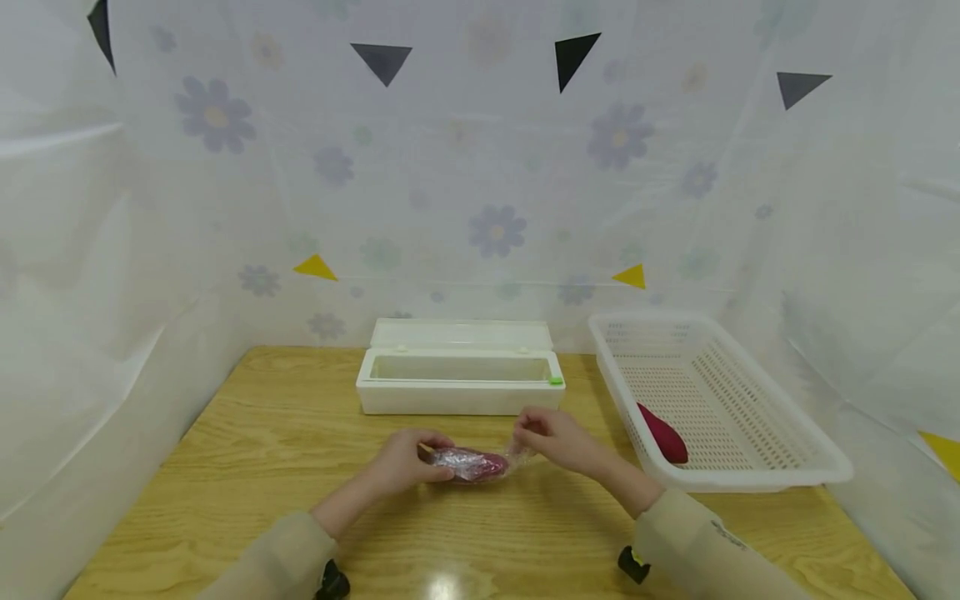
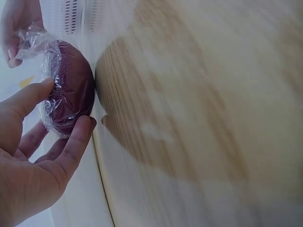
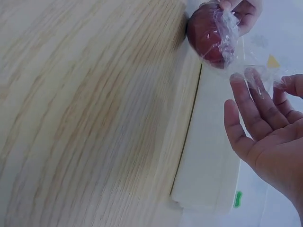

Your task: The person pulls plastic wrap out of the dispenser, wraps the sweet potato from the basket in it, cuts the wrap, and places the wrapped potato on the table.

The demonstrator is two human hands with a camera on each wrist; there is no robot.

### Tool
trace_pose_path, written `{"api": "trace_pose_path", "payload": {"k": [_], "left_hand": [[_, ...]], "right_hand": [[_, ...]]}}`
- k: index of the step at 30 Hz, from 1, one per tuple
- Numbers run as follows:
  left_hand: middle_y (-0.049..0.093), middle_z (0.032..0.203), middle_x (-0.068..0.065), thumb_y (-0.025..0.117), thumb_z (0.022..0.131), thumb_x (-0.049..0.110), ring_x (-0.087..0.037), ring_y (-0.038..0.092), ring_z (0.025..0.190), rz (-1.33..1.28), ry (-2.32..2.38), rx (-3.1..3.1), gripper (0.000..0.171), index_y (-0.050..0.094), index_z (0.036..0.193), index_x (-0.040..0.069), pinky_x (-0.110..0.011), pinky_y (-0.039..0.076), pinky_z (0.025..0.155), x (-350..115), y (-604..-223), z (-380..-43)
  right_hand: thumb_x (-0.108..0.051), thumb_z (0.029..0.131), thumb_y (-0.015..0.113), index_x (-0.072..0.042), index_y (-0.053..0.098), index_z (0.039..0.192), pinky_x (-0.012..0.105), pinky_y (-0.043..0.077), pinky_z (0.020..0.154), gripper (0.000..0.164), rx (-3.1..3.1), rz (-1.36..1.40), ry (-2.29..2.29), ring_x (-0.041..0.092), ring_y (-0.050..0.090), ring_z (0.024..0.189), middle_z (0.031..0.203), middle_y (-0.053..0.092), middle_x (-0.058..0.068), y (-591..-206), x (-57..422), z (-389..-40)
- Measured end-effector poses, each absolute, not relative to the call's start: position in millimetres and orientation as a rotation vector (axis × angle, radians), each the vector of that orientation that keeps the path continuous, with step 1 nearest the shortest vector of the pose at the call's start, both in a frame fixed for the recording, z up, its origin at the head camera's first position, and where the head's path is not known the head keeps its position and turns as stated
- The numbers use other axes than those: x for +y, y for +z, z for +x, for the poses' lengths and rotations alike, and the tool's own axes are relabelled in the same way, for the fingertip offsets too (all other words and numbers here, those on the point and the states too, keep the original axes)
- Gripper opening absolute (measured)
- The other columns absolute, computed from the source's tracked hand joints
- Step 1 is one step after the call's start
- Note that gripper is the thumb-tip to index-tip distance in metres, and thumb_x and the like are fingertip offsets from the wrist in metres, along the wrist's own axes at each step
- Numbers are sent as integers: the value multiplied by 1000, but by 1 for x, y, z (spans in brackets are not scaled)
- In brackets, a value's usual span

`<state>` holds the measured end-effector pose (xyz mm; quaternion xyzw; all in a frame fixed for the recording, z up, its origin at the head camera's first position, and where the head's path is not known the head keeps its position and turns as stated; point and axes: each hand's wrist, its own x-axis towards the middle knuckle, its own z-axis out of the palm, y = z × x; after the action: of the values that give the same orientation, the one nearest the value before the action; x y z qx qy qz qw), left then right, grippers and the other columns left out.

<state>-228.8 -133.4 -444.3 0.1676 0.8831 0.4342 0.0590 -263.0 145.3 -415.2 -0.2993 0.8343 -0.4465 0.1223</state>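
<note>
A reddish-purple sweet potato [image 1: 491,467], wrapped in clear cling film, lies on the wooden table between both hands. My left hand [image 1: 405,461] holds its left end, thumb on one side and fingers on the other, as the left wrist view shows. Off the right end, a loose tail of cling film [image 3: 258,75] stretches to my right hand [image 1: 558,437], which pinches it between thumb and index finger. The other fingers of that hand are spread out behind the film in the right wrist view. Film wrinkles cover much of the sweet potato [image 2: 73,90].
Behind the hands stands a white cling film box [image 1: 461,398], its lid raised and a green slider [image 1: 556,381] at its right. At right, a white perforated basket [image 1: 757,477] contains another sweet potato [image 1: 663,435]. Patterned sheeting [image 1: 450,167] surrounds the table [image 1: 285,417].
</note>
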Motion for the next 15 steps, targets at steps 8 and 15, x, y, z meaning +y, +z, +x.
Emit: {"api": "trace_pose_path", "payload": {"k": [8, 15], "left_hand": [[64, 105, -9, 80, 76, 25, -17, 63, 84, 528, 1345, 2673, 39, 67, 109, 9, -27, 53, 69, -130, -446, -230], [65, 105, -9, 81, 75, 25, -16, 63, 83, 534, 1341, 2686, 39, 68, 108, 9, -27, 53, 69, -128, -447, -232]], "right_hand": [[-20, 96, 56, -6, 61, 94, 42, 55, 70, 15, 2405, -912, -1374, 16, 64, 79, 88, 68, 7, -420, 134, -263], [-16, 98, 51, 5, 58, 105, 44, 54, 69, 23, 2324, -921, -1500, 15, 63, 75, 93, 69, 15, -432, 130, -263]]}}
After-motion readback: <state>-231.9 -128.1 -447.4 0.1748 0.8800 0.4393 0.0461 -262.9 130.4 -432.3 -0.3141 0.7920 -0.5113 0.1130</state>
